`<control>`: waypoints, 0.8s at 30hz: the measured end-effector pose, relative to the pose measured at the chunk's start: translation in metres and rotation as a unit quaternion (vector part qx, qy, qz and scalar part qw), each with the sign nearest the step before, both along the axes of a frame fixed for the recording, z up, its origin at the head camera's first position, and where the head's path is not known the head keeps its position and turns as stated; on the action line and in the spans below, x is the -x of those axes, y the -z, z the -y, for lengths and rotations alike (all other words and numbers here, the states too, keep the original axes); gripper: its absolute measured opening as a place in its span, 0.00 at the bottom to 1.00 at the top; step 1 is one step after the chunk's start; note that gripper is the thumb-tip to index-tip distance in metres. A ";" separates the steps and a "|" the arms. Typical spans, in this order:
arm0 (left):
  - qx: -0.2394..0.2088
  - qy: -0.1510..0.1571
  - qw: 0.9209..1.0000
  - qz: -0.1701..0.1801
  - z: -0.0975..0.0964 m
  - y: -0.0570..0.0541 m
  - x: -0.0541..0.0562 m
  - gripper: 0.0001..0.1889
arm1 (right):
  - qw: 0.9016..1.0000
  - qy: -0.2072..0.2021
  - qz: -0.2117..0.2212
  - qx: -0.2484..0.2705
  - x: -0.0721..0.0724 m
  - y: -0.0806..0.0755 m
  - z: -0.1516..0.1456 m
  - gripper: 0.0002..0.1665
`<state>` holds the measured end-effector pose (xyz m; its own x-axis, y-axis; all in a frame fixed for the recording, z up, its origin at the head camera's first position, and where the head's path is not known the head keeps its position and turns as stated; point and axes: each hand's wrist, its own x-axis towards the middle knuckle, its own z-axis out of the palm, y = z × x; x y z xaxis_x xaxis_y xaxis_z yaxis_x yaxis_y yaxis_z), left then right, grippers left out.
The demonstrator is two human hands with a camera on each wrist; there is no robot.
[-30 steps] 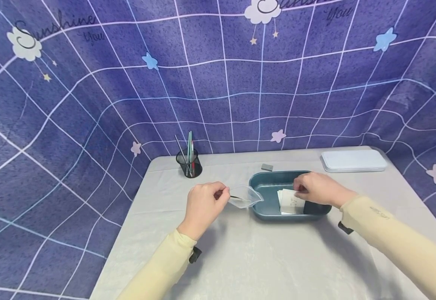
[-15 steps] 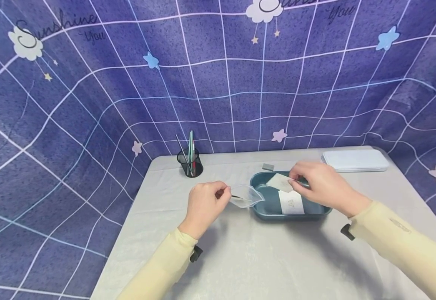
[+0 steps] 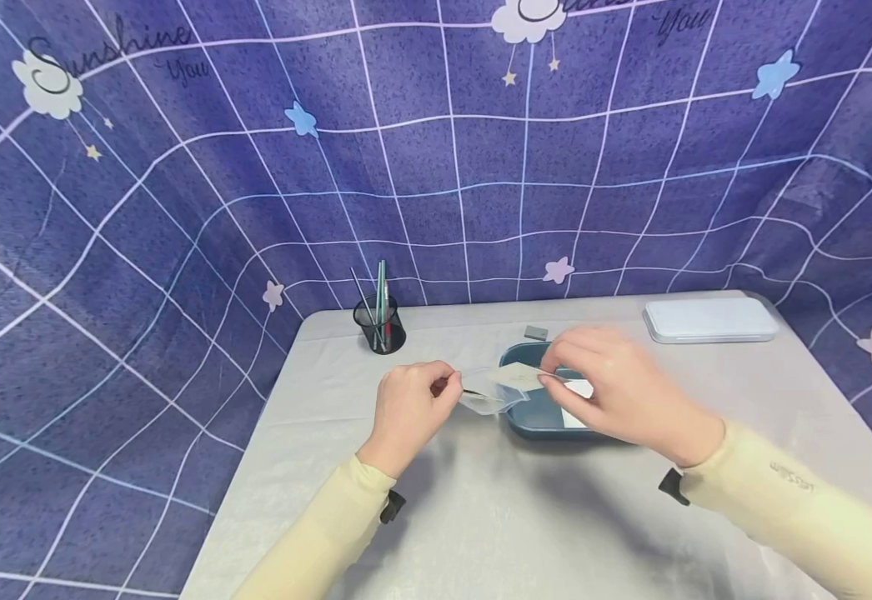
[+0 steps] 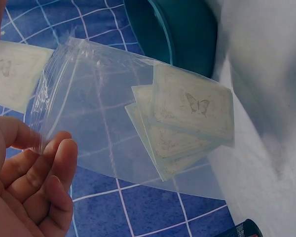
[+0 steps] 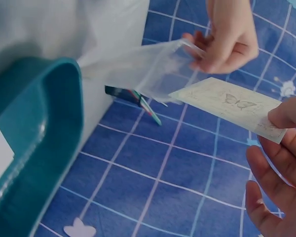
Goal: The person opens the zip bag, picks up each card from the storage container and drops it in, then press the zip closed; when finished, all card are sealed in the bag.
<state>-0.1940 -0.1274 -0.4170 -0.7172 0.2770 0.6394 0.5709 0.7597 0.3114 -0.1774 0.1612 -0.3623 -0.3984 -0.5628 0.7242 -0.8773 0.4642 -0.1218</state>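
My left hand (image 3: 415, 412) pinches the edge of a clear zip bag (image 4: 103, 113) near its mouth. Inside the bag, several pale cards (image 4: 195, 106) lie fanned at the bottom, the top one printed with a butterfly. Between thumb and fingers, my right hand (image 3: 616, 387) holds another butterfly card (image 5: 232, 106) by one end. That card's far corner reaches the bag's mouth in the right wrist view. Beneath the right hand stands a dark teal tray (image 3: 548, 432), with more white cards (image 3: 577, 404) in it, partly hidden by the hand.
A black mesh pen cup (image 3: 380, 327) with several pens stands at the back left. Behind the tray lies a small grey block (image 3: 536, 332). A white flat case (image 3: 709, 321) rests at the back right. A patterned purple curtain (image 3: 421, 167) hangs behind the table.
My right hand has lifted a card out of the tray and carried it left to the bag's mouth. The left hand and bag have stayed nearly in place.
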 end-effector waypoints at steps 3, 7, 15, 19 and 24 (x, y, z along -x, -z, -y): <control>-0.001 0.000 1.000 0.000 0.000 0.000 -0.001 0.08 | 1.000 0.011 0.026 -0.004 0.001 0.008 0.006 0.01; -0.003 0.001 1.000 0.001 -0.001 0.000 -0.001 0.08 | 0.998 0.035 0.047 -0.013 0.006 0.021 0.013 0.05; -0.001 0.004 1.000 0.003 -0.001 -0.001 -0.002 0.08 | 0.997 0.034 0.052 -0.035 0.020 0.043 0.033 0.10; 0.002 0.006 1.000 0.005 -0.002 -0.001 -0.001 0.08 | 0.997 0.039 0.049 -0.044 0.027 0.048 0.044 0.10; 0.004 0.008 1.000 0.002 -0.002 -0.002 -0.001 0.08 | 0.994 0.049 0.061 -0.080 0.034 0.051 0.055 0.06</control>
<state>-0.1930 -0.1250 -0.4150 -0.7151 0.2924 0.6349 0.5813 0.7531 0.3079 -0.2112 0.1065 -0.4131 -0.5365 -0.6217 0.5707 -0.8103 0.5684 -0.1426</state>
